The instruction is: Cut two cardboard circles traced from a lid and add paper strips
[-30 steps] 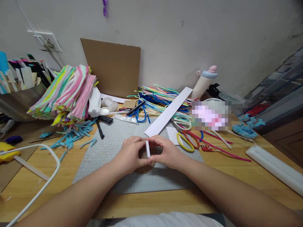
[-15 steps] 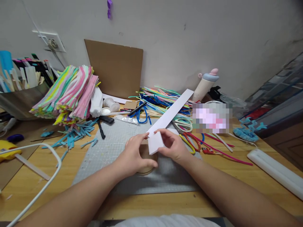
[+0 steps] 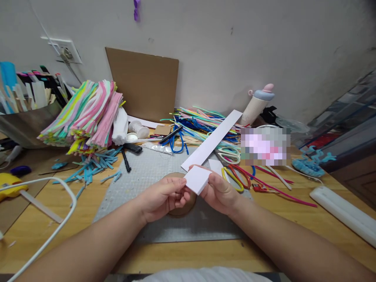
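Between my two hands is a small white piece of folded paper or card (image 3: pixel 197 180), held above the mat. My left hand (image 3: pixel 164 196) pinches its left corner between thumb and fingers. On the right side, my right hand (image 3: pixel 219 192) grips it with the thumb along the edge and fingers beneath. Under the hands a round brown cardboard disc (image 3: pixel 179 212) lies on the grey cutting mat (image 3: pixel 152 231), partly hidden by them. Behind the hands a long white paper strip (image 3: pixel 211 141) slants away to the upper right.
Scissors (image 3: pixel 230 154) and more coloured handles lie right of the strip. Bundled pipe cleaners (image 3: pixel 85 113) stand at left, with blue scraps (image 3: pixel 98 166) in front. A brown board (image 3: pixel 143 84) leans on the wall near a bottle (image 3: pixel 257 103). A white cable (image 3: pixel 73 203) loops at left.
The white piece has been tilted from upright to flatter, facing up. My left hand has turned and now pinches its corner, and more of the round disc shows.
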`<state>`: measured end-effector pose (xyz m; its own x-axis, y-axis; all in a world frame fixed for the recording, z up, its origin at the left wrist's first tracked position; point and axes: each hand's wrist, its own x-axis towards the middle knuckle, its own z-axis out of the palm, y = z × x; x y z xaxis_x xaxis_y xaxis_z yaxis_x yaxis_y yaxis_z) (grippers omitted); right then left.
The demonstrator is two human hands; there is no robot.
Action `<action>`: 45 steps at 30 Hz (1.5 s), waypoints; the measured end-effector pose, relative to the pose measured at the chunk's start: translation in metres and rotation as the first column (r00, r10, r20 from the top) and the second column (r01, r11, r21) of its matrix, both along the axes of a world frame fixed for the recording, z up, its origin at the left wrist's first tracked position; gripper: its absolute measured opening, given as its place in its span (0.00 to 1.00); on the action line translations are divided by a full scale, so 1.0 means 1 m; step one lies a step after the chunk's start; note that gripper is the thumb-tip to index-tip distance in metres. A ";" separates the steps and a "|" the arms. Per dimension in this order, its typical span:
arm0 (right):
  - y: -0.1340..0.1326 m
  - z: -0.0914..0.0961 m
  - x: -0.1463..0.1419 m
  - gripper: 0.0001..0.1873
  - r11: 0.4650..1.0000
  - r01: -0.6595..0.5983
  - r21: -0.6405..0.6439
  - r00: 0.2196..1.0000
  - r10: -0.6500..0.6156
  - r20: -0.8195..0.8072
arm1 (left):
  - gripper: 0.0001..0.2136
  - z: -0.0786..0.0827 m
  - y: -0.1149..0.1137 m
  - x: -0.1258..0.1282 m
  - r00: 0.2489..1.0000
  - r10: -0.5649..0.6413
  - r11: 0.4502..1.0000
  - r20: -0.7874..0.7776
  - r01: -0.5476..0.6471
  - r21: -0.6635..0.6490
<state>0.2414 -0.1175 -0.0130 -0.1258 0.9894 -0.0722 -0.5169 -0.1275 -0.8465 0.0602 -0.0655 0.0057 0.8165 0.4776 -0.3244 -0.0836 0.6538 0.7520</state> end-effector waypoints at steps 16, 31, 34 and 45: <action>-0.002 0.007 -0.003 0.35 0.765 -0.471 0.440 0.834 0.223 0.505 | 0.18 0.004 -0.007 -0.011 0.915 -0.401 0.913 -0.056 0.404 0.066; 0.040 -0.013 0.053 0.13 0.956 0.201 0.213 0.584 -0.292 0.757 | 0.16 0.006 0.008 -0.010 0.948 -0.107 0.973 -0.298 0.162 0.167; 0.045 -0.018 0.053 0.11 0.926 0.258 0.276 0.519 -0.374 0.769 | 0.16 0.007 0.013 -0.010 0.946 0.023 0.972 -0.324 0.054 0.227; 0.054 -0.018 0.042 0.20 0.905 0.425 -0.015 0.697 -0.316 0.644 | 0.11 0.001 0.018 -0.004 0.871 0.213 0.939 -0.442 -0.057 0.339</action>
<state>0.2834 -0.0636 -0.0308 0.3743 0.9149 -0.1510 0.0753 -0.1923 -0.9785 0.0564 -0.0470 0.0070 0.5260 0.7097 -0.4686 0.2563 0.3931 0.8830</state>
